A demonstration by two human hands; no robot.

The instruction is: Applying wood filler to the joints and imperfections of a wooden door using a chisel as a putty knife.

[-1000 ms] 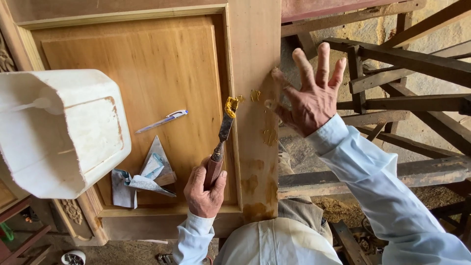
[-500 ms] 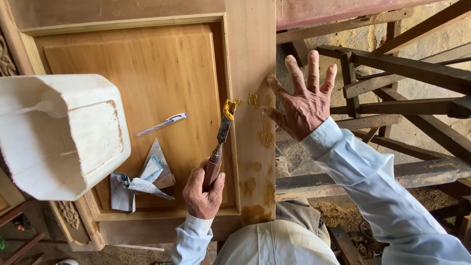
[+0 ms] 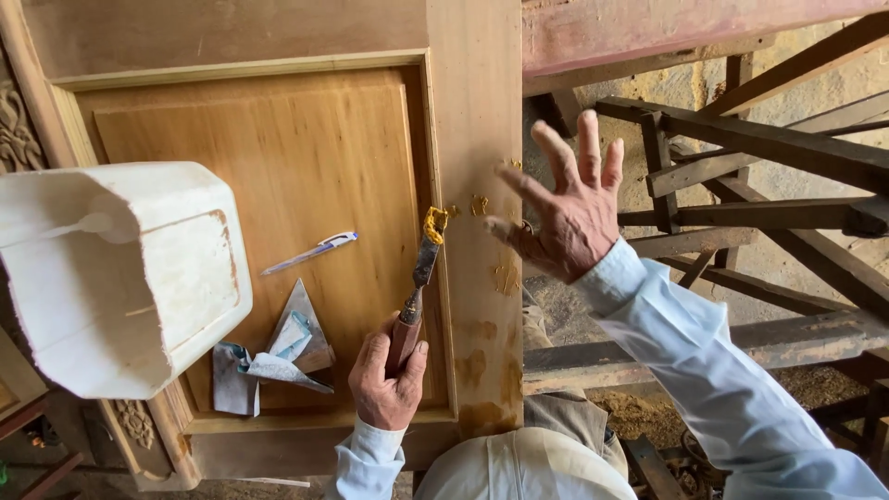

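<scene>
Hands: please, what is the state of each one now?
Left hand: closed, holding wooden-handled putty knife.
Right hand: open, fingers spread, holding nothing.

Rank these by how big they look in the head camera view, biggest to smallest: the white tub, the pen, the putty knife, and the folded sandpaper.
1. white tub, though it sits nearer the camera, which inflates it.
2. putty knife, held in the left hand.
3. folded sandpaper, close to the knife in length, so that order is unsure.
4. pen.
</scene>
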